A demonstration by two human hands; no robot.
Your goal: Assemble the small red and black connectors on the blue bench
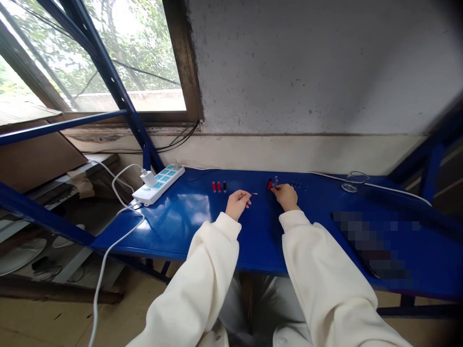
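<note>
My left hand [238,203] is closed in a pinch over the blue table. Out of its fingertips sticks a small thin piece with a pinkish tip [255,193]; its kind is too small to tell. My right hand [285,196] reaches down with its fingers together, fingertips at the foot of a small red-and-black tube [269,183]. A small clear piece [276,180] stands beside that tube. What the right fingers hold, if anything, is hidden. Left of my hands, two red tubes [216,187] and a black tube [224,186] stand in a row.
Several tiny clear pieces [296,184] lie right of my right hand. A clear glass dish [354,181] stands at the back right, near a white cable [394,187]. A white power strip [159,185] with a plug occupies the left end. A blurred dark flat object [356,241] lies right.
</note>
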